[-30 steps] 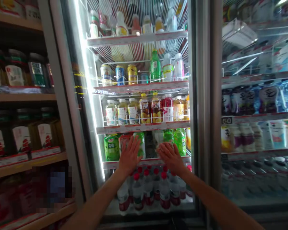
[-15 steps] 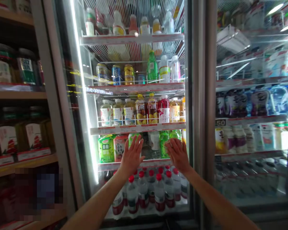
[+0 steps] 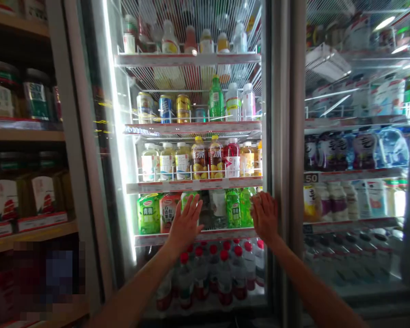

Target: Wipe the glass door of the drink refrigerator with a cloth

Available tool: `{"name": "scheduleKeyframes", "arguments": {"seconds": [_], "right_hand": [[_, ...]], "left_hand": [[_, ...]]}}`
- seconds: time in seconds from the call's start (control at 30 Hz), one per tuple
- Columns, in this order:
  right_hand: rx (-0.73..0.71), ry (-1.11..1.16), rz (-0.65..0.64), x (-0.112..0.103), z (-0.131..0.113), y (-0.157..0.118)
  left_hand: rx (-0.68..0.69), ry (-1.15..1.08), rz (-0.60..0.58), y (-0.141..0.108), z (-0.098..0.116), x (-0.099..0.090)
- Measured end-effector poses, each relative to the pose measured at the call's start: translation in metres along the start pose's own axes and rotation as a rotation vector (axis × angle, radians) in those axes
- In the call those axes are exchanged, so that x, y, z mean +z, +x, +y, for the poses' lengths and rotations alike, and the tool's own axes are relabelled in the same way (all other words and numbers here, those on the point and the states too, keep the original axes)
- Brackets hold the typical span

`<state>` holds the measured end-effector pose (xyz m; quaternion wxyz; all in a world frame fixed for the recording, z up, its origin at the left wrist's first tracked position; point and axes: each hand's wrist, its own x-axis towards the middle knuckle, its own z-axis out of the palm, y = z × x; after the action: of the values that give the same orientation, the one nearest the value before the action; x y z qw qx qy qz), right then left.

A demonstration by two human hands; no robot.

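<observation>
My left hand (image 3: 186,221) is raised with its fingers stretched out and apart, holding nothing. It overlaps a reddish drink carton (image 3: 169,207) and a green-labelled drink (image 3: 190,199) on a lower cooler shelf. Farther right, my right hand (image 3: 266,216) is up beside the metal door frame (image 3: 287,150), its fingers extended and slightly bent. I see nothing in it. Green bottles (image 3: 233,207) stand just left of that hand. Glare and reflections lie across the cooler front; whether either hand touches glass is unclear.
Shelves of bottles (image 3: 200,159) and cans (image 3: 183,109) rise above the hands. Red-capped bottles (image 3: 224,278) stand below. At the left is a wooden shelf (image 3: 23,135) with jars; at the right, another cooler section holds dark-labelled bottles (image 3: 364,148).
My right hand has moved right, away from the green bottles and toward the door frame. My left hand stays at nearly the same place. The view has shifted slightly.
</observation>
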<state>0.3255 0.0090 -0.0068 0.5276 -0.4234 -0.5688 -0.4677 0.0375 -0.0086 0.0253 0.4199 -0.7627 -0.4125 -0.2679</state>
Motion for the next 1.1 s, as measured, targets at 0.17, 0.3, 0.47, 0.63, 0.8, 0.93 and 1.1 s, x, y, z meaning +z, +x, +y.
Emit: {"name": "scheduleKeyframes", "arguments": {"seconds": [0.17, 0.3, 0.47, 0.63, 0.8, 0.93, 1.1], "right_hand": [[0.128, 0.059, 0.097, 0.013, 0.014, 0.074], [0.089, 0.041, 0.077, 0.006, 0.007, 0.05], [0.022, 0.051, 0.068, 0.009, 0.011, 0.06], [0.147, 0.055, 0.126, 0.02, 0.009, 0.119], [-0.162, 0.074, -0.023, 0.013, -0.011, 0.091], [-0.073, 0.051, 0.053, 0.02, -0.009, 0.112], [-0.033, 0.051, 0.093, 0.031, -0.036, 0.142]], "left_hand": [[-0.031, -0.029, 0.034, 0.007, -0.012, -0.01], [-0.136, -0.007, 0.08, 0.018, -0.033, -0.022], [-0.197, 0.029, 0.141, 0.028, -0.061, -0.026], [-0.196, 0.033, 0.142, 0.031, -0.068, -0.026], [-0.168, 0.049, 0.131, 0.029, -0.071, -0.03], [-0.156, 0.064, 0.155, 0.028, -0.074, -0.028], [-0.174, 0.056, 0.151, 0.029, -0.075, -0.028]]}}
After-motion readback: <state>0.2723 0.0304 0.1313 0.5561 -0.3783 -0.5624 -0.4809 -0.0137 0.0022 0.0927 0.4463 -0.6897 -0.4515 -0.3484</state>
